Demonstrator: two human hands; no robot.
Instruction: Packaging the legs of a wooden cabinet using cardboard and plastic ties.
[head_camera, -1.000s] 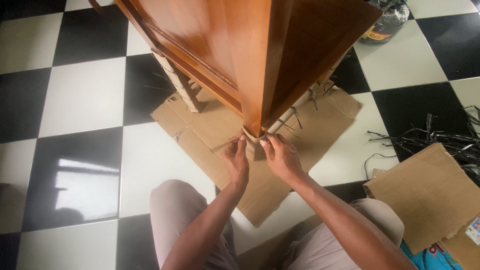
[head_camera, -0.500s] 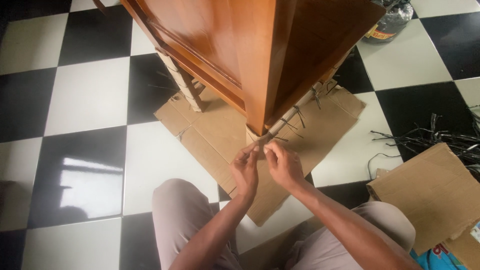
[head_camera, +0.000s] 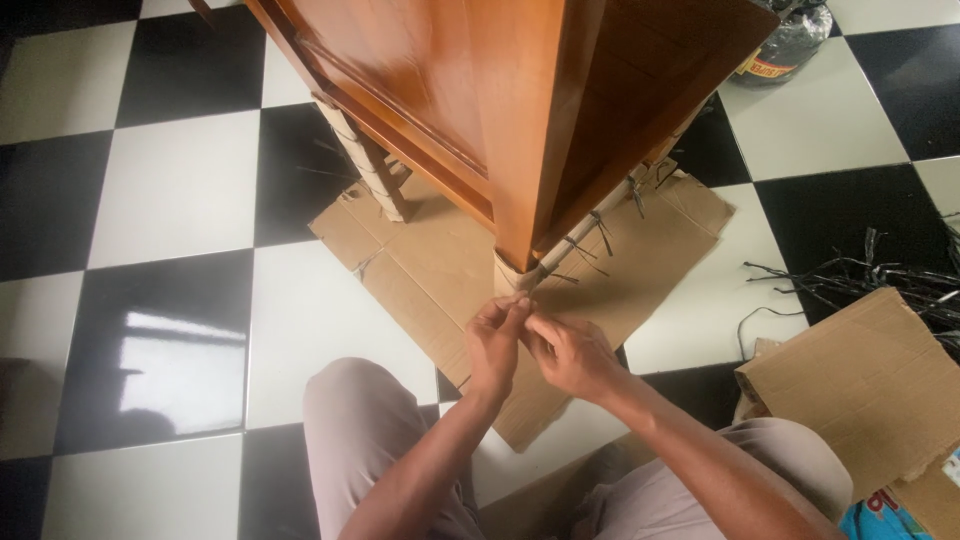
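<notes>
A varnished orange-brown wooden cabinet (head_camera: 520, 110) stands on a flat sheet of cardboard (head_camera: 440, 270). Its near corner leg is wrapped in a cardboard sleeve (head_camera: 508, 275), and thin black ties (head_camera: 590, 235) run along its lower rail. My left hand (head_camera: 495, 345) and my right hand (head_camera: 572, 355) meet just in front of that sleeve, fingertips pinched together. Whatever is between the fingers is too small to make out. My knees in beige trousers frame the bottom of the view.
A second leg wrapped in cardboard (head_camera: 372, 175) stands at the back left. On the black-and-white tiled floor at the right lie a heap of cut black straps (head_camera: 880, 280) and a loose cardboard piece (head_camera: 860, 385). A dark plastic bag (head_camera: 790, 40) sits top right.
Both hands have drawn back a little from the wrapped leg toward me, and the fingertips have closed together. The cabinet has not moved.
</notes>
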